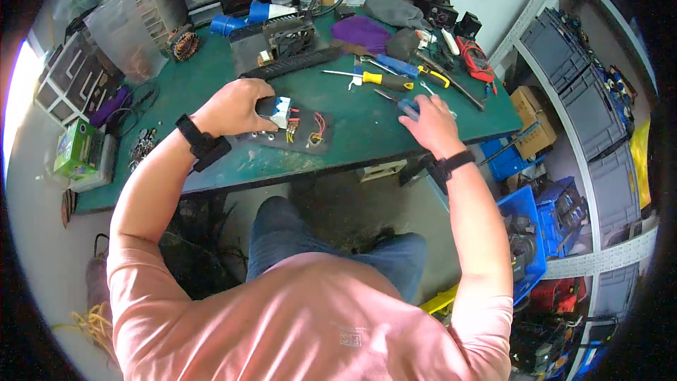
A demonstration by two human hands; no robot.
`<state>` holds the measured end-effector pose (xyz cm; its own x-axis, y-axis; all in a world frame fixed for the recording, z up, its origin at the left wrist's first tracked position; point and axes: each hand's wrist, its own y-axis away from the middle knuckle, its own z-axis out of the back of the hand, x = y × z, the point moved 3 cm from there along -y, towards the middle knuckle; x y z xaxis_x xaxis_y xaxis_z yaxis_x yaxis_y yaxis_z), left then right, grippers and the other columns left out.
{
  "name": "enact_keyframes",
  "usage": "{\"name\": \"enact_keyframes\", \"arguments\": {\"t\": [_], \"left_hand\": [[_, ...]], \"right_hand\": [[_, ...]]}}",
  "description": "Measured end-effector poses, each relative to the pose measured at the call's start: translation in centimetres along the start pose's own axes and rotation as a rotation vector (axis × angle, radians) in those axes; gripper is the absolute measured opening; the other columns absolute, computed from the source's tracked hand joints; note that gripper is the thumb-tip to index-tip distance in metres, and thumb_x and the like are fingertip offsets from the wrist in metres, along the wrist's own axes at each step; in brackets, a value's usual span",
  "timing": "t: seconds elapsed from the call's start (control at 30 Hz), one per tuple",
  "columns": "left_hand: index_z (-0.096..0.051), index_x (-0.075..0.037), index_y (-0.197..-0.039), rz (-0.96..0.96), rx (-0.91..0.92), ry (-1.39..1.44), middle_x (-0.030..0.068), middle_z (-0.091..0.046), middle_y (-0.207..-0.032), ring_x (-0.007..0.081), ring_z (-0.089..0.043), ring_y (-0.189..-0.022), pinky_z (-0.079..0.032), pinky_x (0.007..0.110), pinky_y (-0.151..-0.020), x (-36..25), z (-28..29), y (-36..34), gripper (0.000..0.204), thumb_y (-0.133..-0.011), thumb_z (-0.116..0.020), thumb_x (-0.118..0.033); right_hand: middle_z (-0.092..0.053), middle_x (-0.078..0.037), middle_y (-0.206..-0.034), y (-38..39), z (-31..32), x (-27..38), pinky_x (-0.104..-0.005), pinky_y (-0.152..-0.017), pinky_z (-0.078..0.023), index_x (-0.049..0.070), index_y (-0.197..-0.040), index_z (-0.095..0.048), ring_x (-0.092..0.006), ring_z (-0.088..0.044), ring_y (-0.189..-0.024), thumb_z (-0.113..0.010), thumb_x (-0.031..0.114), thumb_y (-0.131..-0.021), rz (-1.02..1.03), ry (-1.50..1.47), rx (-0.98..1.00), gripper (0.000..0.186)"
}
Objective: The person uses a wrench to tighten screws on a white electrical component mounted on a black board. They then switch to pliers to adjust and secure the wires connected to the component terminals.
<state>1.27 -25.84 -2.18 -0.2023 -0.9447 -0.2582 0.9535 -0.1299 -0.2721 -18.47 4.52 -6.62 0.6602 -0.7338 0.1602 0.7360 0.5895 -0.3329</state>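
Note:
My left hand [238, 107] is closed around a small white and blue block that looks like a circuit breaker [281, 113], thumb on the near side and fingers on the far side. The block is at a dark flat board [317, 142], where red and yellow wires [319, 129] stand up beside it. Further right, my right hand [433, 125] is closed on the blue handle of a screwdriver [405, 106], whose tip points to the far left. Just beyond it lies a yellow and black screwdriver [377, 80] on the green bench [367, 127].
A black metal housing [282, 46] stands behind the board. Pliers with blue handles [396, 65], a purple cloth [361, 34] and a red multimeter [477, 62] lie along the back. A copper-wound coil [185, 44] sits at left. Shelving with grey bins [564, 49] borders the right.

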Motion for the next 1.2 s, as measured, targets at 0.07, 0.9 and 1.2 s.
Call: {"name": "enact_keyframes", "arguments": {"t": [0.07, 0.9, 1.2], "left_hand": [[-0.064, 0.003, -0.095, 0.023, 0.002, 0.031, 0.0197, -0.064, -0.093, 0.0371, -0.061, -0.090, -0.049, 0.040, -0.081, 0.3, -0.4, 0.3, 0.050, -0.060, -0.083, -0.027], [-0.056, 0.000, -0.121, 0.262, -0.097, 0.243, 0.0162, -0.060, -0.116, 0.0309, -0.058, -0.110, -0.046, 0.035, -0.095, 0.9, -1.2, 3.7, 0.064, -0.062, -0.080, -0.008], [-0.054, 0.001, -0.124, 0.447, 0.006, 0.506, 0.0079, -0.065, -0.107, 0.0129, -0.060, -0.093, -0.049, 0.029, -0.086, 3.7, -1.0, 5.7, 0.056, -0.074, -0.076, -0.008]], "right_hand": [[-0.058, -0.016, -0.104, -0.5, -1.2, 0.4, -0.0444, -0.084, -0.049, 0.005, -0.104, -0.060, -0.0353, -0.056, -0.101, -0.076, 0.033, -0.075, 0.003, 0.019, 0.000, 0.042], [-0.056, -0.014, -0.108, 1.5, -1.1, 15.6, -0.0410, -0.092, -0.045, 0.003, -0.116, -0.056, -0.0343, -0.053, -0.103, -0.078, 0.015, -0.068, 0.412, -0.566, -0.064, 0.053], [-0.055, -0.016, -0.112, 0.9, -2.1, 15.3, -0.0415, -0.094, -0.044, 0.004, -0.121, -0.051, -0.0359, -0.052, -0.107, -0.078, 0.012, -0.068, 0.346, -0.574, -0.043, 0.060]]}}
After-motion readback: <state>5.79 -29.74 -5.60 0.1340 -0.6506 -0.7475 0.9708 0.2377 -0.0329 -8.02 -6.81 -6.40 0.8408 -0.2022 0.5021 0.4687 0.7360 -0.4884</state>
